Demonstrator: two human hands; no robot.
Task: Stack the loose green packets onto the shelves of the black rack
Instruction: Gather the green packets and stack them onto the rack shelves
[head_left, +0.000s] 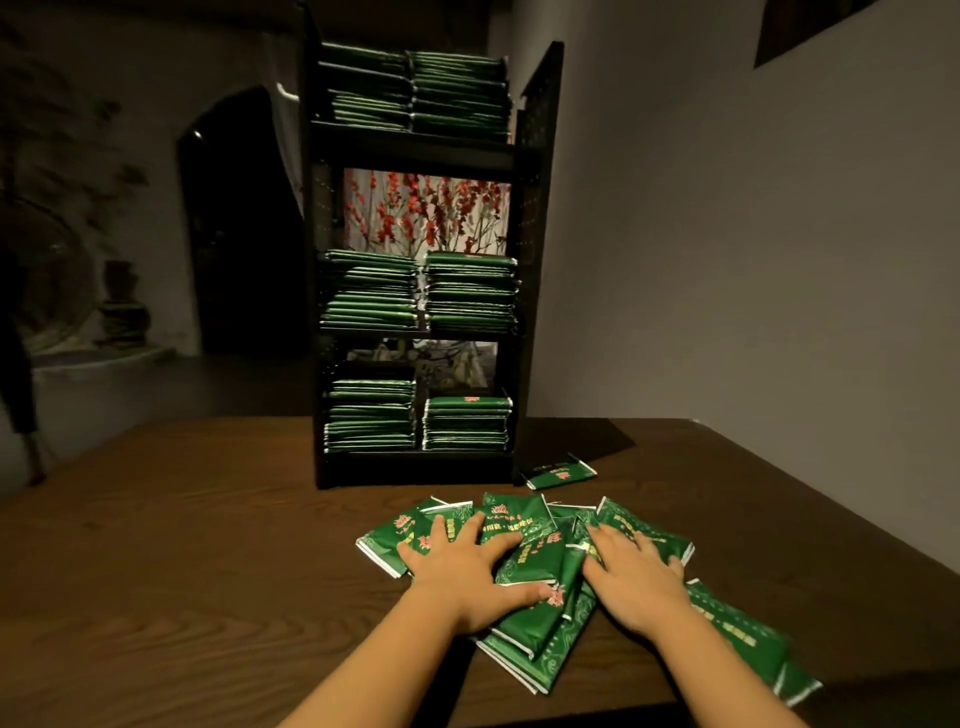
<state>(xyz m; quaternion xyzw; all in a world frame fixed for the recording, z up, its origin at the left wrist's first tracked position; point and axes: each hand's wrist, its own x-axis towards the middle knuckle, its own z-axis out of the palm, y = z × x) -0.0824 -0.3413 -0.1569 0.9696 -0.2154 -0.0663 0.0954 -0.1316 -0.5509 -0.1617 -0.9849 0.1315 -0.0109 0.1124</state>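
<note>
Your left hand (460, 569) lies flat on the loose green packets (535, 566), fingers spread and straight, thumb out toward 3 o'clock; grip open, nothing pinched; your right hand (631, 579) presses the same pile just beside it, fingers splayed toward 12 o'clock, grip open too; the pile sits fanned and overlapping on the wooden desk (208, 545), at 6 o'clock from the black rack (535, 291); some packets trail out toward 4 o'clock under your right forearm; one stray packet (561, 472) lies apart from the pile, touching or just beside the rack's foot at its 4 o'clock corner; the rack stands upright on the desk with three shelves, each holding two side-by-side stacks of green packets; the bottom right stack (466, 423) is lower than its left neighbour; red blossom branches (426, 213) show behind the rack.
</note>
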